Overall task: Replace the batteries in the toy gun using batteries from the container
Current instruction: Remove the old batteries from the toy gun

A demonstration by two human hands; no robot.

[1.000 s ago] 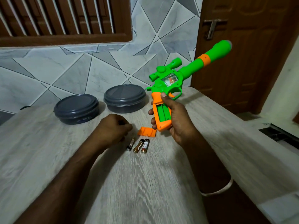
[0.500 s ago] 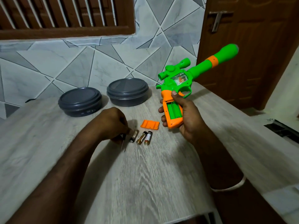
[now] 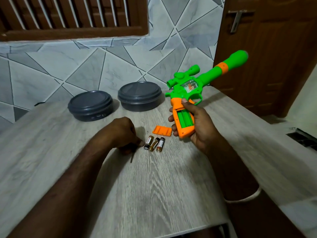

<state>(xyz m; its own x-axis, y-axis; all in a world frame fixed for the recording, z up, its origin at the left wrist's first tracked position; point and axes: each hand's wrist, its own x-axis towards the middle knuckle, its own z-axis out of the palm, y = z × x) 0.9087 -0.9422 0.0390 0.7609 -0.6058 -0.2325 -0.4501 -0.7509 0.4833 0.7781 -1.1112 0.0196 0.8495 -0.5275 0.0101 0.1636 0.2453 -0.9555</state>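
The toy gun (image 3: pixel 197 86) is being held above the desk (image 3: pixel 154 194) at the right, its open, empty battery bay facing the person for loading. The right hand (image 3: pixel 200 124) is wrapping round the orange grip to steady it. The orange cover (image 3: pixel 162 131) is lying just left of the grip, with three batteries (image 3: pixel 154 144) lying side by side nearer, probably the spent ones. The left hand (image 3: pixel 123 133) is curling over a thin screwdriver (image 3: pixel 131 157), seemingly parking it. Two lidded containers (image 3: pixel 90 105) are sitting far left, unopened
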